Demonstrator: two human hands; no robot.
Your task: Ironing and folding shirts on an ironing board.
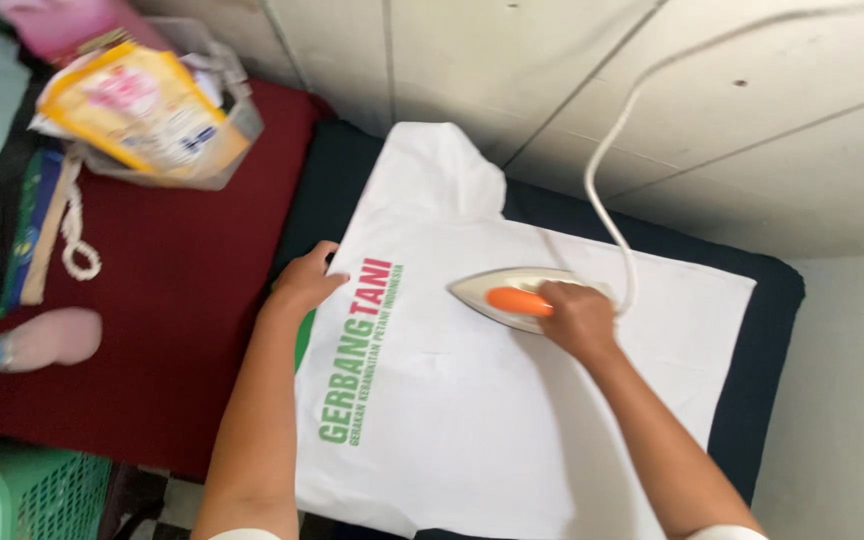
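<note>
Right hand (577,318): fingers clamped on orange handle of iron (512,297), resting flat at centre of white shirt (512,400). Left hand (304,281): fingers together, pressing shirt's left edge. Shirt spread on dark pad (767,330). White cord (607,190) trailing upward from iron.

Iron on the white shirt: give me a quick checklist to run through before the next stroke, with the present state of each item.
1. Right hand grips the orange handle of the iron: ok.
2. Left hand rests on the shirt edge, apart from the iron: ok.
3. White cord trails up and away from the soleplate's tip: ok.
4. Shirt lies flat on the dark pad: ok.
5. Printed lettering is apart from the iron: ok.
6. Iron's heat: cannot tell.
</note>
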